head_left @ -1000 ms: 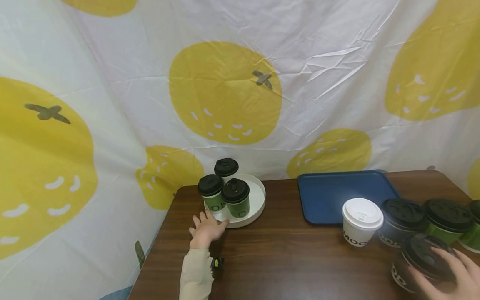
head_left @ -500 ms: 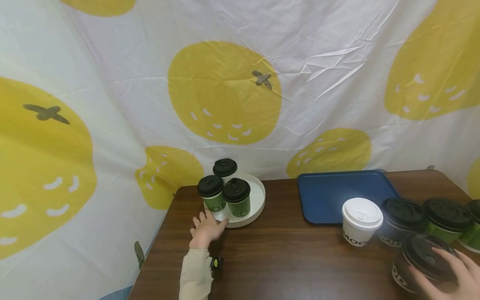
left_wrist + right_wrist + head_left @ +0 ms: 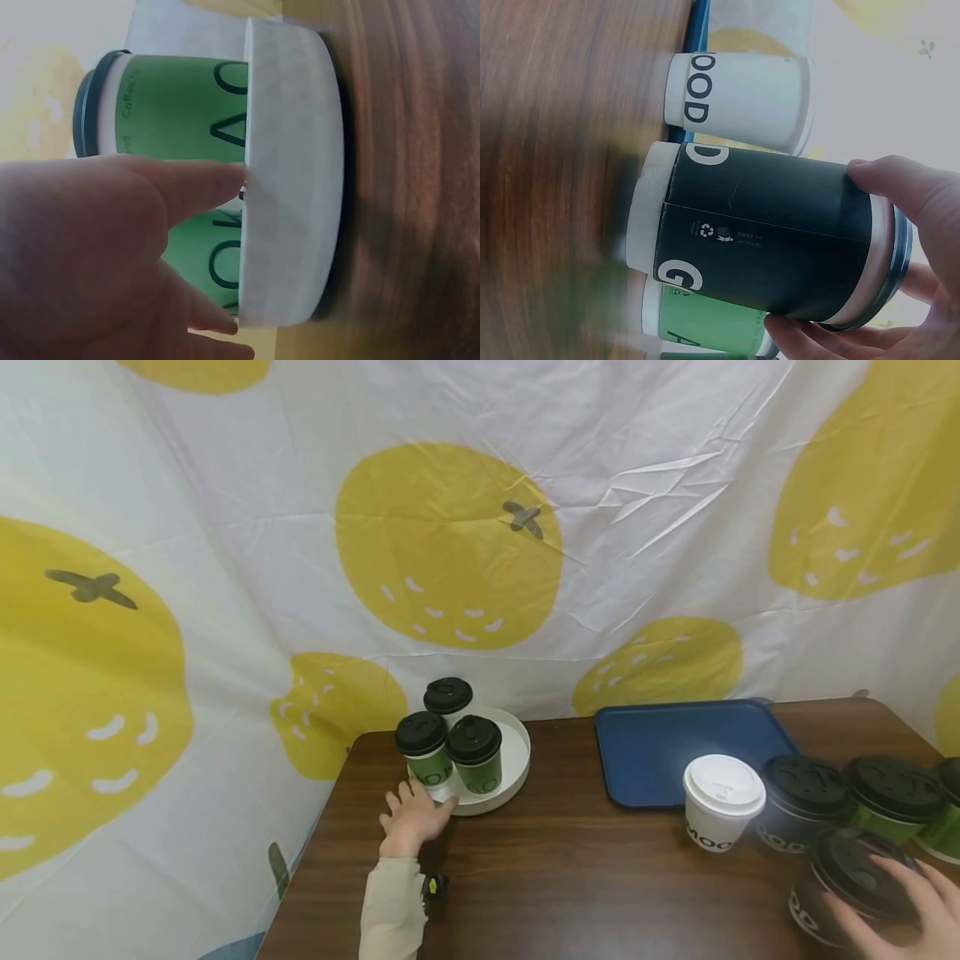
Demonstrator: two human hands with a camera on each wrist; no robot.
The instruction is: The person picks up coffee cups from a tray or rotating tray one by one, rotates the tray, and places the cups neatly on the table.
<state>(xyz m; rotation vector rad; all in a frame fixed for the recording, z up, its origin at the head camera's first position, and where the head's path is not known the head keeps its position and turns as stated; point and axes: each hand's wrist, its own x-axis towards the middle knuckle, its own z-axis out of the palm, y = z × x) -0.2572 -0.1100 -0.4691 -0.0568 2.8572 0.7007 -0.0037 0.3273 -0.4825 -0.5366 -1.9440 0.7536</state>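
At the round white tray (image 3: 517, 768), my left hand (image 3: 414, 818) rests against the near rim with its fingers spread. Two green cups with black lids (image 3: 427, 765) (image 3: 480, 772) stand in the tray, and a third black-lidded cup (image 3: 448, 697) is behind them. In the left wrist view the fingertips of my left hand (image 3: 135, 225) touch the white wall (image 3: 292, 180). My right hand (image 3: 911, 914) grips a black cup (image 3: 855, 885) near its lid, at the lower right. The right wrist view shows the fingers of my right hand (image 3: 922, 247) around the upper end of that black cup (image 3: 765, 232).
A blue tray (image 3: 675, 743) lies at the back right. Before it stands a white cup with a white lid (image 3: 722, 802); a dark cup (image 3: 804, 802) and green cups with black lids (image 3: 892, 797) continue to its right. A fruit-patterned cloth (image 3: 465, 543) hangs behind the table.
The green cups in the round tray have shifted slightly right, while the rear cup has moved slightly left. My right hand and the black cup have moved slightly right. My left hand looks unmoved.
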